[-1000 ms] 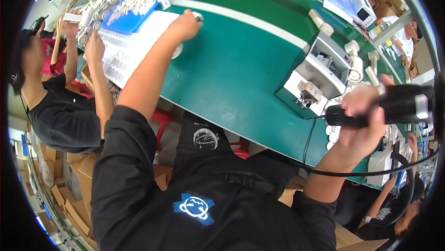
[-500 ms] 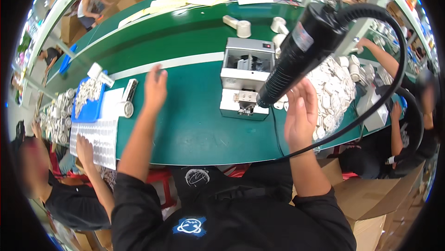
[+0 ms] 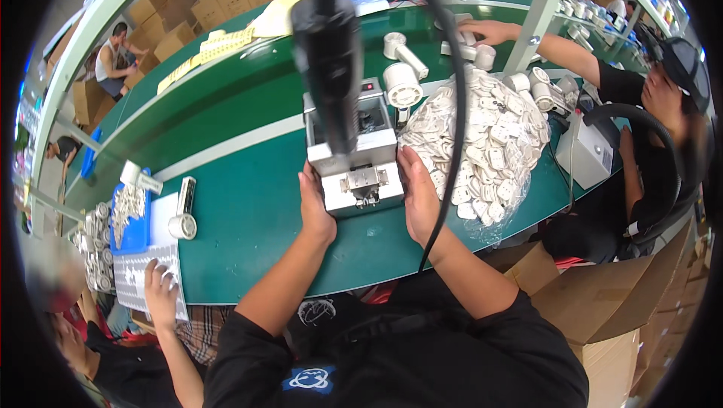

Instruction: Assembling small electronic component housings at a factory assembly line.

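A grey and white screw feeder (image 3: 380, 148) stands on the green table in front of me, a small metal block at its front. My left hand (image 3: 312, 205) lies along its left side and my right hand (image 3: 420, 197) along its right, so both palms clasp the box between them. Above it hangs a black electric screwdriver (image 3: 331, 77), hiding part of the feeder's top. The screwdriver's black cable loops down past my right hand. Close to my right hand spreads a heap of flat white plastic pieces (image 3: 489, 144) on clear film.
White round-headed plastic parts (image 3: 403, 84) lie behind the feeder. At left are a blue tray (image 3: 134, 235) of small white pieces, a printed sheet (image 3: 132, 280) and a co-worker's hand (image 3: 160, 295). Another co-worker's hand (image 3: 489, 31) reaches in at right, beyond a white box (image 3: 587, 152).
Both hands, raised and apart before, have come in against the feeder's sides. My view has shifted, and the feeder and screwdriver appear farther left. The right co-worker's hand now reaches the white parts.
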Available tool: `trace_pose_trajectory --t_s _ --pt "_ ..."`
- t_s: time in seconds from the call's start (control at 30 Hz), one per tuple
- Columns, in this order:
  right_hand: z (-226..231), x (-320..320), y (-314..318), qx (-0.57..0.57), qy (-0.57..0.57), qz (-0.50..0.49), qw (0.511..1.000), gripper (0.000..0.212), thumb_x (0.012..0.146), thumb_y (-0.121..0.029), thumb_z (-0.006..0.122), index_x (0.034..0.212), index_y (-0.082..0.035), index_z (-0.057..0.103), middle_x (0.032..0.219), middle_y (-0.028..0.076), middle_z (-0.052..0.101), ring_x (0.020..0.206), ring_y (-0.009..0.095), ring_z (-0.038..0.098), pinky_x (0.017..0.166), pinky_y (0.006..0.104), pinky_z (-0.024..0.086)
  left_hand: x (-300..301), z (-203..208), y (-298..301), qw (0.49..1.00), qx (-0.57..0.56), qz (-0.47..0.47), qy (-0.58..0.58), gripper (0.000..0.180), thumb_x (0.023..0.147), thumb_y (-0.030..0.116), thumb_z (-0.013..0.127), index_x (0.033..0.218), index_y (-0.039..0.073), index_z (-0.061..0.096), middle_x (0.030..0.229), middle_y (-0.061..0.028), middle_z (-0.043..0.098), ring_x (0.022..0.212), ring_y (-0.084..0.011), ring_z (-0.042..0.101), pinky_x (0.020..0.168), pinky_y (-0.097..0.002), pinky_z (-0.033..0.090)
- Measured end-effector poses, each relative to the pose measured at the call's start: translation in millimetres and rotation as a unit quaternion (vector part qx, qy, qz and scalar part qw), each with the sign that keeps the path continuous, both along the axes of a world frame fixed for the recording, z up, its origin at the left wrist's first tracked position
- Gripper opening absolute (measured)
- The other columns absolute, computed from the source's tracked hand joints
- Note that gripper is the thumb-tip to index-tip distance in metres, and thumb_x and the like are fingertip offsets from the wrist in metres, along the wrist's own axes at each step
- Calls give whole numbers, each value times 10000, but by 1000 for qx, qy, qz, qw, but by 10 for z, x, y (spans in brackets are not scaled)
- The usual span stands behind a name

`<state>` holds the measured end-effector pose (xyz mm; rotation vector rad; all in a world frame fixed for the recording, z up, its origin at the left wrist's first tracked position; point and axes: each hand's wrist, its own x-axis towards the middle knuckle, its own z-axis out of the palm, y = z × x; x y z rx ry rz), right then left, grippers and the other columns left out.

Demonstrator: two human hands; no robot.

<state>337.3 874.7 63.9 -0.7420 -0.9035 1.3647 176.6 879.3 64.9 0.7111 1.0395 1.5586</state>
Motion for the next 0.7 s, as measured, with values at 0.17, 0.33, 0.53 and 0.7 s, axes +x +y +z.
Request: trace_pose_trajectory --t_s 0.17,0.33,0.53,0.7 --pt "33 339 -6 13 -118 -1 993 401 941 -215 415 1271 13 387 1307 161 426 1208 266 413 1027 364 283 -758 -523 761 993 59 -78 62 460 921 356 396 1242 28 426 1294 -122 420 1202 -199 379 1028 -337 273" --pt "172 766 -111 187 -544 -125 808 333 772 -94 595 1093 -24 539 1161 149 514 1069 306 493 922 376 364 -1180 -123 2237 774 177 23 607 581 755 -5 540 1300 33 343 1301 -210 396 1200 -340 405 976 -425 357" --pt "56 808 -168 220 -675 -127 692 330 711 -122 638 1031 -64 582 1183 109 508 1102 270 475 911 382 355 -762 124 3063 496 159 -59 852 552 745 -2 518 1265 159 424 1347 -168 375 1219 -354 385 1001 -475 326" --pt "27 805 -162 207 -669 -130 702 251 719 -127 638 956 -58 592 1189 106 512 1111 252 477 911 385 353 -758 268 3143 427 130 -85 891 439 702 77 642 1116 152 517 1259 -124 486 1192 -307 436 1020 -530 273"
